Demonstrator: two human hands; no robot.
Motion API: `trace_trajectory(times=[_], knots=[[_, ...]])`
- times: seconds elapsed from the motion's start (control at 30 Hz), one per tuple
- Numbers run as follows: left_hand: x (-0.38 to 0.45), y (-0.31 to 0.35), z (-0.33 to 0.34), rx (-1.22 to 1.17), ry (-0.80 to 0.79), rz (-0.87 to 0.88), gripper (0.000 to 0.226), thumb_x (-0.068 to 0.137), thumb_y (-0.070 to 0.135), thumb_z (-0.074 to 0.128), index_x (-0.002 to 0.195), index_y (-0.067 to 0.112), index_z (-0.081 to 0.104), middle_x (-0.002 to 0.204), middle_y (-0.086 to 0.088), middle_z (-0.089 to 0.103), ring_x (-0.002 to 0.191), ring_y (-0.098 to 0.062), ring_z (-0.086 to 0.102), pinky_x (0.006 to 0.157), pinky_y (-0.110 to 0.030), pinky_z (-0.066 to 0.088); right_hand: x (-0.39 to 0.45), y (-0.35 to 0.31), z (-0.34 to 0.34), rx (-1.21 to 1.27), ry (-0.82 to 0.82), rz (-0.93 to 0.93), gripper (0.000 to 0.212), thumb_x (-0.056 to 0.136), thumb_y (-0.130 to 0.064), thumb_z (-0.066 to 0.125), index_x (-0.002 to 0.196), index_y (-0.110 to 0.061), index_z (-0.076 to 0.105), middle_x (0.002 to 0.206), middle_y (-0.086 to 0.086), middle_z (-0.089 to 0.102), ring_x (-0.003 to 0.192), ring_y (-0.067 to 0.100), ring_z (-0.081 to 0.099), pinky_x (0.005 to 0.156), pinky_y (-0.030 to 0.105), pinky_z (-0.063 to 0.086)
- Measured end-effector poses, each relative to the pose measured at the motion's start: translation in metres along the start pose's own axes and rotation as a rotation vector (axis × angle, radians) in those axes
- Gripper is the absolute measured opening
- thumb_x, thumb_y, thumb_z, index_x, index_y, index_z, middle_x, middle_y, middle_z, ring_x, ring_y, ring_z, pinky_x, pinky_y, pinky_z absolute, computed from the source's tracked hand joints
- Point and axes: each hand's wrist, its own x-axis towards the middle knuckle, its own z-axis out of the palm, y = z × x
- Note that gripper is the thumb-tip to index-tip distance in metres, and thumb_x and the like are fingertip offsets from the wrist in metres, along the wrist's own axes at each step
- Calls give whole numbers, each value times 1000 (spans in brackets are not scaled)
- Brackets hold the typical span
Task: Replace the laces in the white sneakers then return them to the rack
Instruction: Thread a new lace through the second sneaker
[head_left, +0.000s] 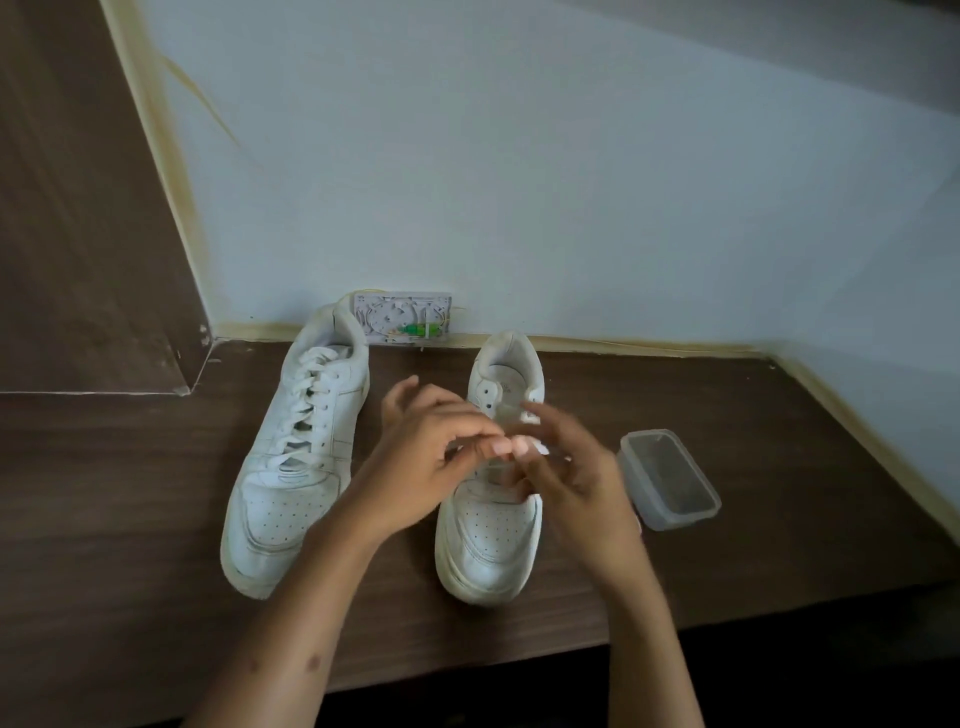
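White leather, left sneaker (291, 462): fully laced, toe toward the viewer, heel by the wall; it lies at 9 o'clock from the hands, just beside the left forearm and not touched.
Right sneaker (491, 530): white, toe toward the viewer, heel collar at 12 o'clock near the skirting; upper eyelets visibly bare, the mid section hidden under the hands.
Lace (535, 444): a small white piece shows between the fingertips of both hands, right above the right sneaker's tongue; blurred, so how it runs through the eyelets cannot be told.
Left hand (431, 457): over the inner side of the right sneaker, fingers curled, thumb and forefinger pinched narrowly at the white lace piece.
Right hand (566, 467): over the outer side of the same sneaker, fingers loosely spread and motion-blurred, tips meeting the left hand's at the lace; whether it truly grips the lace cannot be told.
Plastic container (667, 478): clear, rectangular, lidless, at 3 o'clock from the hands, just beside the right wrist, apart from the sneaker.
Counter (130, 519): dark wood grain, carrying both sneakers and the container.
Wall box (402, 318): white open plate with a green part inside, at 12 o'clock low on the pale wall (571, 182), behind the left sneaker's heel.
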Motion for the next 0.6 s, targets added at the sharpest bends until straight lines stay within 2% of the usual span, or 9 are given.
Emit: trace_trajectory(times=[0.03,0.1,0.2,0.3,0.4,0.5,0.57,0.6], knots=[[0,-2,1,3,-11,-2,38,85,71,42,100,45,65,93,41,57,106,5,47,113,-34,7,1,3,2,-30,-36,-1,26,92,-15,63,118,-12,67,91,7,74,70,17,69,64,26,55],[-1,-6,-2,-2,-33,-32,32,84,72,43,90,51,66,91,41,58,107,3,47,113,-36,6,1,10,-3,-101,6,9,15,89,-15,68,102,-15,75,78,4,74,68,14,68,66,26,54],[-3,-17,-11,10,-56,-91,21,84,66,45,83,56,63,86,31,61,104,-1,48,113,-41,10,-1,14,-21,-157,189,41,7,87,-15,71,91,-19,75,74,-1,72,62,9,64,59,21,51],[-3,-27,-16,21,-71,-115,19,87,57,46,86,55,65,86,22,61,96,-4,52,110,-46,17,-3,16,-32,-197,354,45,10,89,-15,70,86,-25,73,70,-6,71,58,5,62,54,17,47],[-3,-34,-19,6,-73,-117,17,98,37,52,101,45,66,91,16,60,88,-5,56,103,-53,30,-4,20,-36,-203,485,54,10,91,-18,68,86,-25,73,70,-9,70,63,4,64,59,19,51],[-2,-34,-22,-47,-18,-116,20,95,25,57,105,39,69,91,15,63,84,-9,61,88,-48,46,-5,21,-39,-215,628,84,7,92,-18,67,91,-19,74,74,-6,69,73,9,66,67,24,54],[0,-30,-22,-76,46,-125,18,93,21,63,101,32,75,85,14,66,80,-12,63,79,-43,51,-6,19,-37,-285,667,75,7,91,-15,68,95,-16,73,88,-4,68,77,3,65,65,13,49],[1,-27,-20,-66,73,-114,15,90,25,65,99,30,76,82,14,67,77,-12,63,80,-42,51,-6,18,-35,-333,665,46,9,90,-13,69,98,-16,72,96,-4,65,77,-2,63,62,9,47]])
